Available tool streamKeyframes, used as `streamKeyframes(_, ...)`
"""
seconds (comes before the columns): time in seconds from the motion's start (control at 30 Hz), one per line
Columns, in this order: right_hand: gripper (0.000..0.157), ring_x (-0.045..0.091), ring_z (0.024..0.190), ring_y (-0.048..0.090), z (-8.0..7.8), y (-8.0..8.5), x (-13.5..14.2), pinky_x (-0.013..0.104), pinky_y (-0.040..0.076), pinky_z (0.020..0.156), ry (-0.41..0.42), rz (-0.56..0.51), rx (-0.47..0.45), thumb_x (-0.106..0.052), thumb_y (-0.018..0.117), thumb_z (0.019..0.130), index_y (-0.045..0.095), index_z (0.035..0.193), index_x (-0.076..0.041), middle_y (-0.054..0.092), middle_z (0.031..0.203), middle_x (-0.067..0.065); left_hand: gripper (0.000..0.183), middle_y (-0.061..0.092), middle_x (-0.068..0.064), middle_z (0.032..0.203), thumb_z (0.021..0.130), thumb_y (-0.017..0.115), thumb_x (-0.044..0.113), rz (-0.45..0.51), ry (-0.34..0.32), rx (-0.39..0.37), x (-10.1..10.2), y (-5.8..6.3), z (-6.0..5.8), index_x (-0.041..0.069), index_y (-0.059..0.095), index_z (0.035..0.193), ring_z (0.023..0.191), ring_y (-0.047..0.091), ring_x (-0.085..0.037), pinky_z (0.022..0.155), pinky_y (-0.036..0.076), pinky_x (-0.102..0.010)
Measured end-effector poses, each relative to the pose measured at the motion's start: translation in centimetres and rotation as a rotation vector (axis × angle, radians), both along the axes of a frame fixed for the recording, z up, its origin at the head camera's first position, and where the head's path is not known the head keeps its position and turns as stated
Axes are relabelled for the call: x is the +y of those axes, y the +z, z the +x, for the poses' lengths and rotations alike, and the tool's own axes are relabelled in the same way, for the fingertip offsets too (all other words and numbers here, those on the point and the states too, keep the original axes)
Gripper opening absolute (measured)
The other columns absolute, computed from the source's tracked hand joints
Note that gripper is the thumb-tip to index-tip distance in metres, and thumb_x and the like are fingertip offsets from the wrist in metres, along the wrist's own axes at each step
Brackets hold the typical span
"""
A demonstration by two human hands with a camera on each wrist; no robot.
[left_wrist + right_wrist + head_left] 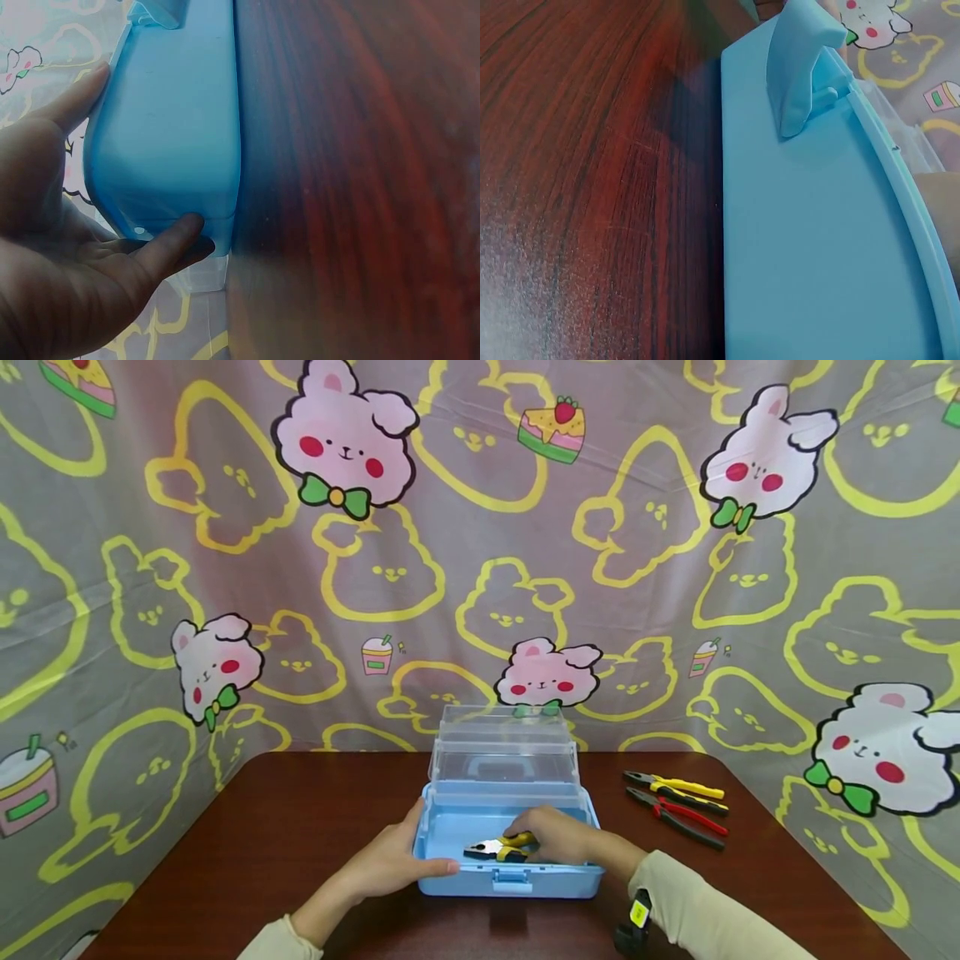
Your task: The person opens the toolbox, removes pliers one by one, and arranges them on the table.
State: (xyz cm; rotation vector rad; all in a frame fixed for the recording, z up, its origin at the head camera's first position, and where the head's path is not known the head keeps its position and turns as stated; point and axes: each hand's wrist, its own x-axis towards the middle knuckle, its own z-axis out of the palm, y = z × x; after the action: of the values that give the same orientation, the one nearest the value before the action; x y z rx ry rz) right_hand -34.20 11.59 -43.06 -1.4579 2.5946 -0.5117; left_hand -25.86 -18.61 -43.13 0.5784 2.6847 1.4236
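A light-blue plastic toolbox (450, 885) stands on the table with its clear lid (504, 731) raised at the back. My left hand (386, 862) holds its left front corner, the thumb at the front rim and fingers against the side; the left wrist view shows a fingertip (191, 223) on the end wall. Inside the box, my right hand (558, 835) grips combination pliers (486, 848) by their yellow-and-black handles, with the jaws pointing left. The fingers round the handles are partly hidden. In the right wrist view the front wall and latch (799, 67) hide the pliers.
On the dark red-brown table (315, 810), to the right of the box, lie yellow-and-black pliers (697, 788) and red-and-black pliers (693, 816), side by side. A patterned cloth (465, 527) hangs behind the table and along its sides.
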Motion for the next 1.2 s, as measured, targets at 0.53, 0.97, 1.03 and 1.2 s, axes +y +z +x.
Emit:
streamKeyframes(0.53, 0.035, 0.005, 0.1, 0.065, 0.6, 0.6, 0.2, 0.028, 0.054, 0.086, -0.056, -0.14, -0.071, -0.009, 0.089, 0.083, 0.079, 0.116, -0.004, 0.075, 0.108, -0.007, 0.118, 0.055, -0.025, 0.142, 0.084, 0.087, 0.044, 0.005, -0.006, -0.002, 0.0, 0.0, 0.0, 0.01, 0.01, 0.166, 0.116, 0.062, -0.034, 0.096, 0.049, -0.055)
streamKeyframes(0.97, 0.04, 0.011, 0.106, 0.066, 1.6, 1.7, 0.6, 0.034, 0.054, 0.091, -0.057, -0.207, -0.12, -0.009, 0.089, 0.083, 0.077, 0.119, 0.0, 0.075, 0.113, -0.004, 0.119, 0.052, -0.024, 0.146, 0.083, 0.086, 0.046, -0.021, 0.015, -0.013, 0.0, 0.0, 0.1, 0.012, 0.01, 0.167, 0.12, 0.06, -0.032, 0.098, 0.047, -0.056)
streamKeyframes(1.03, 0.039, 0.01, 0.106, 0.065, 1.7, 1.9, 0.7, 0.033, 0.054, 0.091, -0.062, -0.202, -0.123, -0.009, 0.089, 0.083, 0.077, 0.119, -0.002, 0.075, 0.113, -0.005, 0.118, 0.052, -0.024, 0.146, 0.083, 0.086, 0.047, -0.02, 0.015, -0.013, 0.1, 0.1, 0.2, 0.011, 0.01, 0.167, 0.119, 0.06, -0.032, 0.098, 0.047, -0.057)
streamKeyframes(1.2, 0.037, 0.01, 0.105, 0.065, 1.9, 2.7, 1.2, 0.032, 0.053, 0.09, -0.068, -0.193, -0.121, -0.012, 0.089, 0.083, 0.078, 0.118, -0.008, 0.074, 0.112, -0.008, 0.118, 0.053, -0.024, 0.145, 0.084, 0.086, 0.047, -0.009, 0.008, -0.017, 0.1, 0.1, 0.0, 0.011, 0.009, 0.167, 0.118, 0.061, -0.032, 0.098, 0.048, -0.056)
